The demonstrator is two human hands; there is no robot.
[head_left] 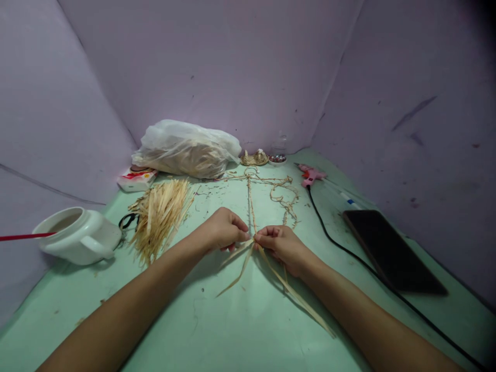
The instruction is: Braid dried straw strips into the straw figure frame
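Observation:
A thin braided straw cord [251, 201] runs from the back of the table down to my hands. My right hand [281, 245] pinches the cord's near end, where loose straw strands [298, 297] fan out toward me. Close beside it on the left, my left hand [227, 231] is closed with its fingertips on a strand [238, 253] at the same spot. More of the finished cord [284, 196] lies in loose loops behind my right hand. To the left of my left hand lies a bundle of dry straw strips [160, 214].
A white pot [83, 235] with a red stick [27, 236] stands at left. Behind are a plastic bag [189, 147], a small box [137, 178], a woven piece [254, 157] and a bead dish [277, 159]. At right lie a pink glue gun [310, 174], its black cable [349, 252] and a dark tablet [393, 250].

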